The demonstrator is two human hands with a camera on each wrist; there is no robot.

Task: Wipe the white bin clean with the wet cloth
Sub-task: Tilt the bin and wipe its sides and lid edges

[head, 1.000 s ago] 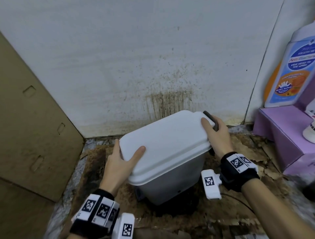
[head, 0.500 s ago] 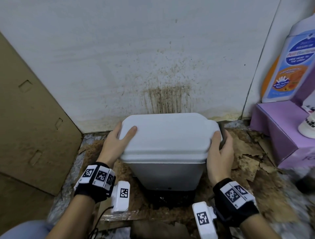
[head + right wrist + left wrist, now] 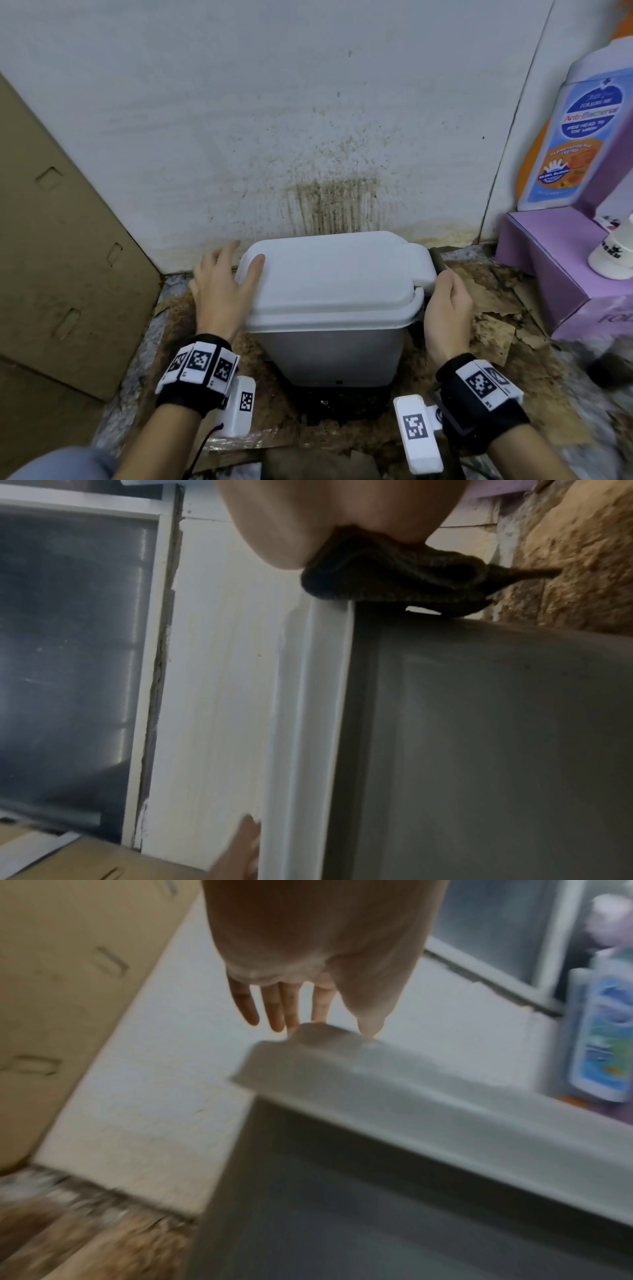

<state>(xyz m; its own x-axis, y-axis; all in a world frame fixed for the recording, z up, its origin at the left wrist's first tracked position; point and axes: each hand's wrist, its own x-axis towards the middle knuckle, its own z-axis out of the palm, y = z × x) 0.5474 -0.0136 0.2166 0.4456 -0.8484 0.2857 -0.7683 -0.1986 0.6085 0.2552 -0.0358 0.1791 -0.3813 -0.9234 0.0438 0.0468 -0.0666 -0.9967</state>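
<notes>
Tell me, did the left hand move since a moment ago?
Yes. The left hand has opened and slid back along the white bin's lid, toward the stained wall.

White lidded plastic bin [image 3: 329, 308] backs onto stained white wall [image 3: 274, 120]; brown cardboard panel [image 3: 61, 240] left, purple box [image 3: 548, 260] right; lid top unobstructed.

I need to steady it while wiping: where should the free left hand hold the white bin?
Probably the bin lid's left rim, approached from the left: the lip overhangs the body there and the left hand is beside it, opposite the cloth.
</notes>
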